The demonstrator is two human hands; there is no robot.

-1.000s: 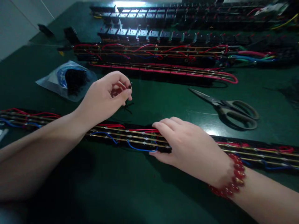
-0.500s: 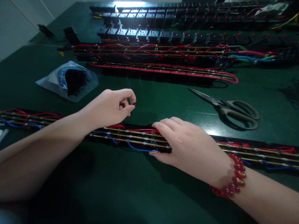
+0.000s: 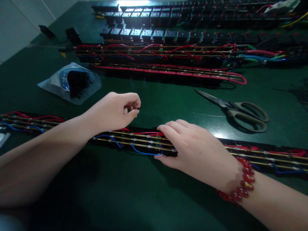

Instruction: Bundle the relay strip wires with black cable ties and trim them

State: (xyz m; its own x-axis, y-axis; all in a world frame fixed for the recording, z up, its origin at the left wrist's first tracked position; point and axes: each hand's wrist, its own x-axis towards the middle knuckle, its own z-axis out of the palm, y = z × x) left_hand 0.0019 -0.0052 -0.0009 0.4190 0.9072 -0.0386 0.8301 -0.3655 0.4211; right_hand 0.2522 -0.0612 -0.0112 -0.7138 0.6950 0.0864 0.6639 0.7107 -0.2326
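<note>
Wired strip: the long black strip point(image 3: 141, 141), carrying brass rods point(image 3: 138, 140), red wire point(image 3: 146, 132) and blue wire point(image 3: 144, 153), stretches across the middle of the frame from left edge to right, dipping slightly rightward.
Right hand: at centre right, the right hand point(image 3: 194, 149) spans the strip, fingers together along its far edge and thumb against its near edge.
Left hand: just left of centre, the left hand point(image 3: 116, 109) is poised above the strip's far edge, thumb and forefinger pinched on a small dark piece point(image 3: 140, 107), largely hidden; the other fingers curl inward.
Bracelet: red beads point(image 3: 247, 178) circle the right wrist, lower right.
Scissors: a dark-handled pair point(image 3: 228, 107) lies at right, blades pointing to the upper left.
Bag: a clear bag point(image 3: 95, 88) of black strands point(image 3: 78, 84) sits left of centre, above the left forearm.
Back rows: more wired strips point(image 3: 168, 72) and black boxes point(image 3: 146, 33) line the top of the frame.
Table: a dark green surface point(image 3: 120, 199) lies beneath everything.
</note>
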